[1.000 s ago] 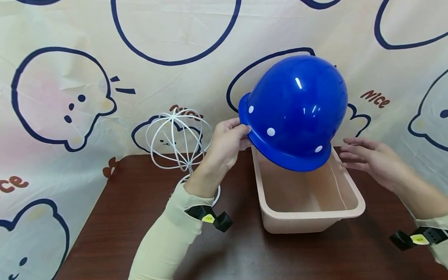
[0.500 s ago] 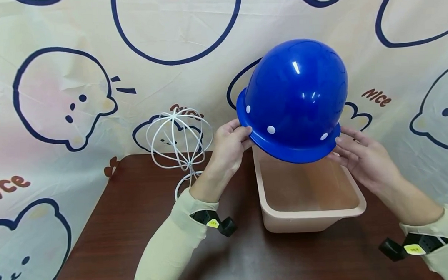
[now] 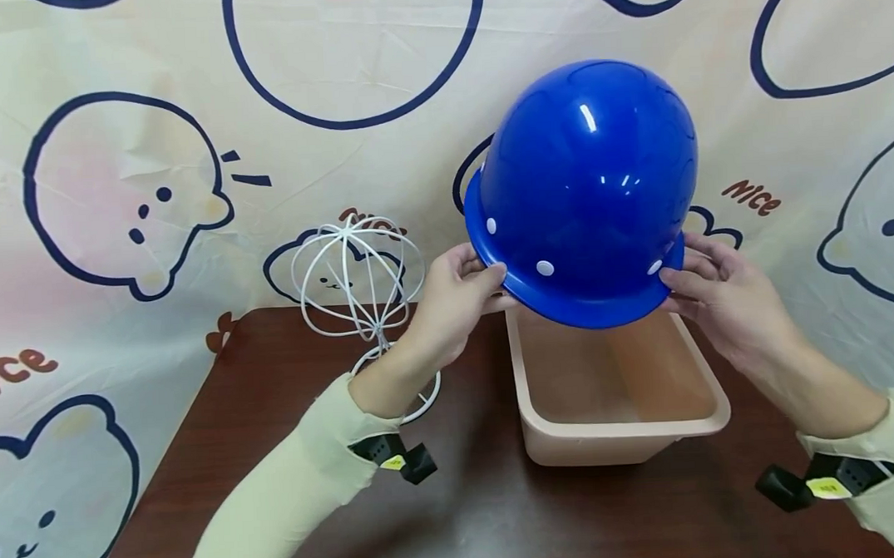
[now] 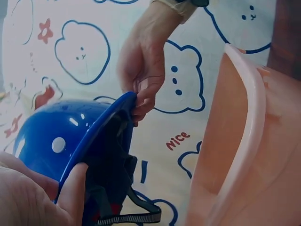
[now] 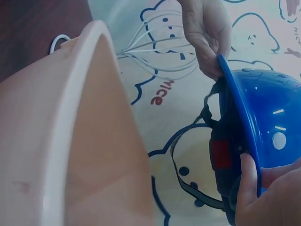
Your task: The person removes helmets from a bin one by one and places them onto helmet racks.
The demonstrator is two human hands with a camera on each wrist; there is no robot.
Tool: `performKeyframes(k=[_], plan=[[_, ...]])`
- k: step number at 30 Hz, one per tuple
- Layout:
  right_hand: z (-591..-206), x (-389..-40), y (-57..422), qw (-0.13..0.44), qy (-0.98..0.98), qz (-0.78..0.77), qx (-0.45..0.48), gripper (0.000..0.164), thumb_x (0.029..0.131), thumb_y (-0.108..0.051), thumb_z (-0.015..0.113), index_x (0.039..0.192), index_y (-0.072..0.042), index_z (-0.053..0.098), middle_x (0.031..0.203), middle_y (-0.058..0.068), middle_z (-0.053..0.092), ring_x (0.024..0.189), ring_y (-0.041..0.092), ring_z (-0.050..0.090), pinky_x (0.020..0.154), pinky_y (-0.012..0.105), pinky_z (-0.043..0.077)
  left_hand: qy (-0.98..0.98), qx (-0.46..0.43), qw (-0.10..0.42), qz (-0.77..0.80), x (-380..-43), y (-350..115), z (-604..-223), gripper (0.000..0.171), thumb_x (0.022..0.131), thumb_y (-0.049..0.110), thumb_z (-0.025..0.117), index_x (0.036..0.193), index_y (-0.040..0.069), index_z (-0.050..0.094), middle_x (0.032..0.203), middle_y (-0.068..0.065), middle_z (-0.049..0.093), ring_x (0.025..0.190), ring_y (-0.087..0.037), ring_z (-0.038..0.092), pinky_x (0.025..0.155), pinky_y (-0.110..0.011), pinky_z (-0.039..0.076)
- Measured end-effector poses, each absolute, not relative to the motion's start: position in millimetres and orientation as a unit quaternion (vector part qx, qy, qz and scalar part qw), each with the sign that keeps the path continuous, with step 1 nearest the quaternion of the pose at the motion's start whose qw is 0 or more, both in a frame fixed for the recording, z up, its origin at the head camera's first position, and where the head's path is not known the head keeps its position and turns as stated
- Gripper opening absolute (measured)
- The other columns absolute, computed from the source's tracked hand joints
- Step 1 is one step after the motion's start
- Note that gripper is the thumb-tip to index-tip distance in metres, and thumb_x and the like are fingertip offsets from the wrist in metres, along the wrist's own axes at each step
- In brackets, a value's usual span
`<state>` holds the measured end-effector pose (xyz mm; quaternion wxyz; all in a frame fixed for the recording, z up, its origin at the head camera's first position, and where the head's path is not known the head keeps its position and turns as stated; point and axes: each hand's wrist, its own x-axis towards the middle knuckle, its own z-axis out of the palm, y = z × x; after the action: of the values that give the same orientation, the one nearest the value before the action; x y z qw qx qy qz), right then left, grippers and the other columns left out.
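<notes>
A glossy blue hard hat [image 3: 592, 181] with white round studs is held in the air above the back of a beige bin [image 3: 626, 429]. My left hand [image 3: 459, 299] pinches its brim on the left side, thumb on top. On the opposite side my right hand [image 3: 733, 300] pinches the brim too. Both wrist views show the hat's dark inner lining; a chin strap [image 5: 195, 190] dangles below it in the right wrist view. The bin's inside shows in the head view, partly covered by the hat.
To the left, a white wire stand [image 3: 357, 283] with a round cage top rises from the dark wooden table [image 3: 274, 436]; my left forearm hides part of its base. Behind the table hangs a cloth [image 3: 382, 174] printed with cartoon bears.
My right hand came in from beside the bin and took hold of the brim's right side. The hat rose a little and turned more upright, while the left hand kept its grip.
</notes>
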<state>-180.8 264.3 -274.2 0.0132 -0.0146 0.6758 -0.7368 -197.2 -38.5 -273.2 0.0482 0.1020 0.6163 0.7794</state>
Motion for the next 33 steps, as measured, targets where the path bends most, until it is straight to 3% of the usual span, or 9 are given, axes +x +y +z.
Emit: performKeyframes(k=[5,11,18,25,33], plan=[[-259,-183,253,0.013,0.715,-0.698,-0.025,0.080,0.092,-0.025,0.075,0.159,-0.014,0.032,0.117,-0.007,0.071,0.100,0.012,0.072,0.085,0.025,0.059,0.617,0.092,0.052,0.780,-189,-50,-258,0.029,0.102,-0.005,0.052,0.130,-0.012,0.053,0.115,-0.029,0.067,0.087,-0.027,0.075,0.076,-0.035,0.062],[-245,-192,235,0.038,0.670,-0.740,-0.048,0.078,0.095,-0.009,0.072,0.159,-0.005,0.027,0.107,-0.002,0.073,0.094,0.013,0.073,0.078,0.025,0.061,0.638,0.071,0.061,0.764,-183,-69,-241,0.033,0.105,0.000,0.051,0.136,-0.009,0.049,0.118,-0.027,0.067,0.096,-0.033,0.075,0.082,-0.036,0.061],[-228,-196,207,0.046,0.652,-0.755,-0.060,0.068,0.096,-0.002,0.068,0.153,-0.002,0.033,0.102,-0.001,0.073,0.092,0.013,0.072,0.077,0.026,0.061,0.666,0.058,0.054,0.742,-178,-95,-222,0.035,0.106,0.003,0.051,0.139,-0.008,0.046,0.122,-0.027,0.064,0.088,-0.022,0.076,0.082,-0.033,0.061],[-215,-195,175,0.045,0.671,-0.738,-0.060,0.066,0.097,-0.003,0.067,0.155,-0.002,0.035,0.102,0.002,0.072,0.089,0.015,0.072,0.078,0.026,0.061,0.697,0.043,0.061,0.713,-169,-124,-212,0.052,0.106,0.007,0.052,0.153,-0.005,0.033,0.135,-0.024,0.059,0.110,-0.030,0.070,0.086,-0.030,0.059],[-207,-201,142,0.044,0.682,-0.727,-0.074,0.055,0.099,0.001,0.061,0.150,0.001,0.039,0.108,0.006,0.069,0.090,0.015,0.073,0.080,0.027,0.061,0.703,0.040,0.051,0.708,-165,-153,-206,0.058,0.107,0.010,0.051,0.157,-0.005,0.026,0.141,-0.025,0.053,0.100,-0.016,0.074,0.087,-0.030,0.057]])
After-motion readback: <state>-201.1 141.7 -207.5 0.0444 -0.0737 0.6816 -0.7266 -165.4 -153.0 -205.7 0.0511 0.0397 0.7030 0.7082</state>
